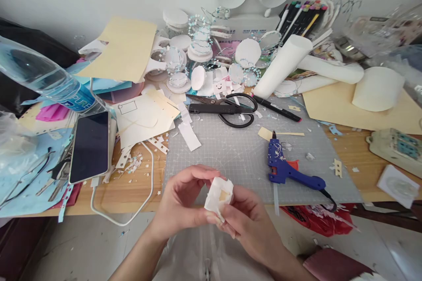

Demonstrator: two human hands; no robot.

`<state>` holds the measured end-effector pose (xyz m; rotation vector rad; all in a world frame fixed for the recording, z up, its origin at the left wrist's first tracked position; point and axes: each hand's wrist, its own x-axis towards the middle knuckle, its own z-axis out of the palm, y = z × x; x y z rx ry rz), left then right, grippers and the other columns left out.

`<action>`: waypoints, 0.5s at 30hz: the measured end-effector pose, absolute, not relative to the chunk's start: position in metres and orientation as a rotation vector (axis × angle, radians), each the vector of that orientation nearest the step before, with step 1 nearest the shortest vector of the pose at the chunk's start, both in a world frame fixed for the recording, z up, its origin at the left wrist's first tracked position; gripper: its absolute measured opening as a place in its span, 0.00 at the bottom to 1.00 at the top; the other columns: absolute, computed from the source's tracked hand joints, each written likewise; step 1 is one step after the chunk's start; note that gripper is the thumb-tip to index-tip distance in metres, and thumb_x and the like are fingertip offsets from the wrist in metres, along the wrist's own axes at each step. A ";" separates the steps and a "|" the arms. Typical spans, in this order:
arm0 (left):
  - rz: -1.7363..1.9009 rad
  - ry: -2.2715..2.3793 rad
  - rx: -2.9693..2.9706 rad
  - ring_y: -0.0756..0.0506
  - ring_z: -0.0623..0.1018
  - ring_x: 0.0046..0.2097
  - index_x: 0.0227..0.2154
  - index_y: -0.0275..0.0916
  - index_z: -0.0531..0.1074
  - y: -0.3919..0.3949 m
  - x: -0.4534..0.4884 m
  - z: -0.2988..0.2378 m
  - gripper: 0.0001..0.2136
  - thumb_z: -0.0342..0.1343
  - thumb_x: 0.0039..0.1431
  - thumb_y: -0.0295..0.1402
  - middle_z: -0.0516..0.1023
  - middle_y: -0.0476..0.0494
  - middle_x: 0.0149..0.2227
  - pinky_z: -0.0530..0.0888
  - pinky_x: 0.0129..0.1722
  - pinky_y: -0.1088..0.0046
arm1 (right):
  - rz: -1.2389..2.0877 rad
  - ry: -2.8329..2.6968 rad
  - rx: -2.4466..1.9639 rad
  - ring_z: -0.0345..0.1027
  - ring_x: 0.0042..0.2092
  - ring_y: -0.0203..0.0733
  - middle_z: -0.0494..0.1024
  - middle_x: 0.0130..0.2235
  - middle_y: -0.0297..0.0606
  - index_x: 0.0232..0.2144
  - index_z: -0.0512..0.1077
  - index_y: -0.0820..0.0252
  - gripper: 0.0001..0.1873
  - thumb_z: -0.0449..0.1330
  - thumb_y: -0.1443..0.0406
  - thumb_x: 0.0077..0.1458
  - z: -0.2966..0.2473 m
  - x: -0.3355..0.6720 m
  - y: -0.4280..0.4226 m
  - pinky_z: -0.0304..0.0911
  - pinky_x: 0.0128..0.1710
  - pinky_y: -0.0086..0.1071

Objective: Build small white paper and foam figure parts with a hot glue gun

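Between my two hands, just off the table's front edge, is a small white paper piece (216, 193), folded like a little box, with a pale yellow patch on one side. My left hand (184, 197) grips its left side with thumb and fingers. From the right, my right hand (245, 215) pinches it, the thumb lying on its lower face. Some fingertips are hidden behind the paper. A blue hot glue gun (283, 167) lies on the grey cutting mat (224, 149) to the right. Black-handled scissors (237, 109) and a black utility knife (211, 109) lie farther back.
A phone (90, 147) leans at the left beside a tilted water bottle (75, 92). White paper discs and rolls (283, 66) crowd the back. A black marker (278, 109) lies on the mat. A white cable (150, 184) loops over the front edge; paper scraps (189, 136) are scattered about.
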<state>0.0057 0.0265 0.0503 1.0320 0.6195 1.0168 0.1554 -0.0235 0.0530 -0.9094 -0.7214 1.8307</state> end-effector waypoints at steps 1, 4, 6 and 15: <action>1.015 0.621 1.051 0.44 0.76 0.41 0.44 0.44 0.79 0.027 0.005 0.051 0.22 0.72 0.42 0.32 0.79 0.40 0.42 0.74 0.41 0.69 | 1.831 -0.711 -0.913 0.45 0.21 0.27 0.60 0.20 0.25 0.25 0.68 0.60 0.16 0.63 0.55 0.55 0.054 0.155 -0.023 0.48 0.22 0.25; 1.022 0.635 1.088 0.44 0.76 0.41 0.45 0.44 0.78 0.027 0.005 0.053 0.22 0.72 0.44 0.31 0.79 0.40 0.42 0.74 0.41 0.69 | 1.816 -0.684 -0.930 0.45 0.21 0.27 0.60 0.20 0.25 0.24 0.66 0.60 0.18 0.62 0.54 0.56 0.055 0.154 -0.023 0.47 0.22 0.26; 1.029 0.652 1.098 0.44 0.77 0.41 0.45 0.44 0.78 0.027 0.006 0.054 0.22 0.71 0.44 0.31 0.80 0.39 0.41 0.75 0.41 0.68 | 1.796 -0.684 -0.947 0.44 0.21 0.27 0.59 0.20 0.25 0.23 0.64 0.60 0.19 0.61 0.54 0.57 0.054 0.152 -0.023 0.47 0.22 0.26; 0.979 0.683 1.080 0.43 0.78 0.42 0.49 0.44 0.76 0.024 0.008 0.056 0.22 0.69 0.48 0.35 0.80 0.40 0.41 0.75 0.43 0.69 | 1.666 -0.758 -1.012 0.44 0.21 0.28 0.56 0.18 0.24 0.24 0.64 0.59 0.19 0.60 0.53 0.58 0.048 0.143 -0.027 0.45 0.21 0.26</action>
